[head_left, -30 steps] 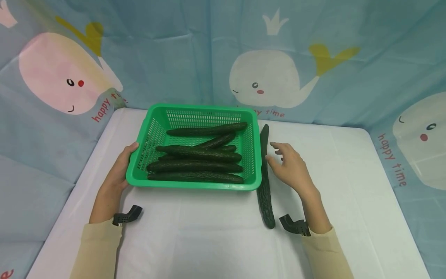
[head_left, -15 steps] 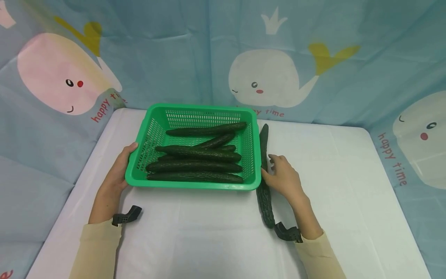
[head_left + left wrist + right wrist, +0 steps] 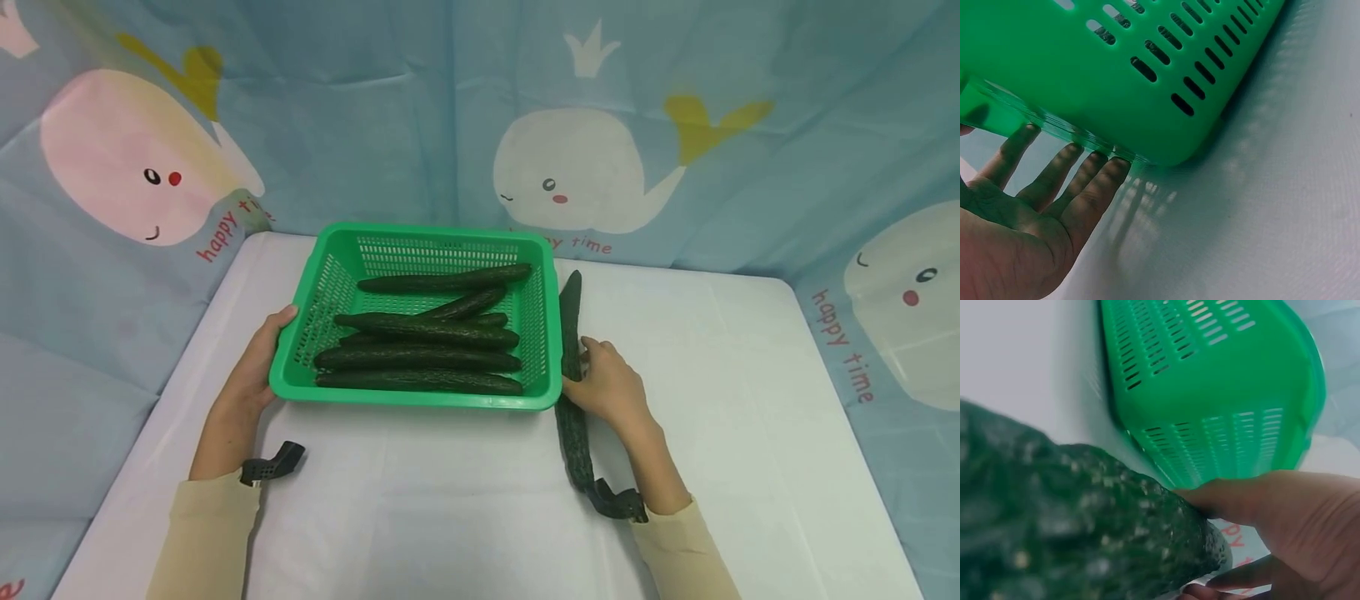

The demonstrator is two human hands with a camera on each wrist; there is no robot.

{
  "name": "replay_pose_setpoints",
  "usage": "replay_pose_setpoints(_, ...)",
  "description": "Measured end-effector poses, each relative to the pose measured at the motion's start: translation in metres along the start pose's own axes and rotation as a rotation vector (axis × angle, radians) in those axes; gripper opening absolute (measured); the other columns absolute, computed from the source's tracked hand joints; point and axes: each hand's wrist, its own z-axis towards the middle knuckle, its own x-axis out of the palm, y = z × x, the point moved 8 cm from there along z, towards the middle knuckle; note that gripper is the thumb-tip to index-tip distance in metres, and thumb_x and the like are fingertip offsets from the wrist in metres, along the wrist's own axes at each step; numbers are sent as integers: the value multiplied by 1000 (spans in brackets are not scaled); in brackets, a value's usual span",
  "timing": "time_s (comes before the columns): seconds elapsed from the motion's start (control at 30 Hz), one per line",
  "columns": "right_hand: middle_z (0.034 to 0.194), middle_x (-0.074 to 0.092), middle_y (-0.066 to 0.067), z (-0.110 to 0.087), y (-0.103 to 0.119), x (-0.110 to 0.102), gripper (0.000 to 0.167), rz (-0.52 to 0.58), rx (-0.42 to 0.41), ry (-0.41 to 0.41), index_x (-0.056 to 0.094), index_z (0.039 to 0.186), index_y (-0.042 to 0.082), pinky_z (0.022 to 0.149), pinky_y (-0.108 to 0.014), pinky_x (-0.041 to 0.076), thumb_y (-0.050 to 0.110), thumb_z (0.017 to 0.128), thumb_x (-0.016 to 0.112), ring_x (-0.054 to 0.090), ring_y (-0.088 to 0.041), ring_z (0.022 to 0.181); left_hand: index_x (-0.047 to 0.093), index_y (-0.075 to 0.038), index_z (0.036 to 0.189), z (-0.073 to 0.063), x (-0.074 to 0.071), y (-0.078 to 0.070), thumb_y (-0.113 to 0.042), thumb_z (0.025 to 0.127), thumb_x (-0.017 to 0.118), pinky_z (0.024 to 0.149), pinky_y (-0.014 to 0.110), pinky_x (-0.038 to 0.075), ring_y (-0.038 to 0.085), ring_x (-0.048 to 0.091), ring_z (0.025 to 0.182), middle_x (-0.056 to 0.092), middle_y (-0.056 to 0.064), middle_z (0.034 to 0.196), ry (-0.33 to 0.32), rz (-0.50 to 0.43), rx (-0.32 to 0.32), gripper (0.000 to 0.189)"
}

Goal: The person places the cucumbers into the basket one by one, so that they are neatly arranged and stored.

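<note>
A green plastic basket (image 3: 416,401) with slotted sides holds several dark green cucumbers (image 3: 420,358). My left hand (image 3: 251,367) touches the basket's left side. In the left wrist view its fingers (image 3: 1088,197) are fairly straight, their tips against the rim's edge. Just right of the basket lies another cucumber (image 3: 574,442), lengthwise to me. My right hand (image 3: 611,385) grips this cucumber around its middle, thumb on the basket side and fingers on the other. The right wrist view has the cucumber's bumpy skin (image 3: 1085,519) up close, with the thumb pressed against it; the other fingers are partly hidden.
A white cloth (image 3: 450,508) covers the table. Blue curtains with printed whales (image 3: 570,167) stand behind and along both sides. A black wrist camera (image 3: 273,463) sits on the left wrist, and another wrist camera (image 3: 617,502) on the right overlaps the loose cucumber's near end.
My right hand has moved left and nearer to me, onto the loose cucumber, and now grips it. The cucumber has shifted slightly right. My left hand and the basket stay in place.
</note>
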Motion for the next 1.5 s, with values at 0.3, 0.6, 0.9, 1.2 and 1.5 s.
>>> replay_pose_setpoints(0.3, 125, 69, -33, -1, -3, -4, 67, 78, -7, -32, 52, 147, -12, 84, -64, 61, 28, 95, 66, 71, -49, 110, 40, -21, 157, -2, -1, 0, -56, 110, 42, 89, 19, 59, 3, 65, 107, 62, -9, 124, -15, 12, 0, 59)
replay_pose_setpoints(0.6, 147, 52, -42, -7, 1, -7, 72, 38, 11, -25, 32, 159, -14, 102, -72, 53, 25, 102, 53, 58, -59, 132, 34, -18, 163, -4, -1, -1, -57, 110, 41, 89, 18, 59, 3, 65, 108, 61, -9, 125, -27, 24, -7, 66)
replay_pose_setpoints(0.9, 136, 54, -46, -16, 8, -6, 65, -184, -60, -45, 35, 150, -24, 69, -60, 63, 24, 109, 48, 71, -55, 104, 32, -17, 164, -3, 4, -2, -57, 110, 41, 91, 16, 57, 3, 60, 112, 56, -9, 128, -14, 37, 2, 67)
replay_pose_setpoints(1.2, 141, 57, -42, -12, -2, -9, 73, -118, -10, 5, 43, 150, -19, 88, -66, 61, 35, 104, 63, 67, -56, 118, 38, -22, 157, -2, 0, -2, -58, 109, 42, 90, 16, 56, 3, 59, 111, 57, -9, 127, -23, 51, -3, 60)
replay_pose_setpoints(1.5, 120, 71, -37, -6, -11, -13, 67, 24, 44, -32, 53, 142, -17, 74, -58, 64, 32, 97, 66, 75, -49, 99, 33, -18, 164, 0, 1, -2, -58, 110, 41, 91, 16, 56, 5, 58, 114, 56, -8, 129, -21, 65, 5, 67)
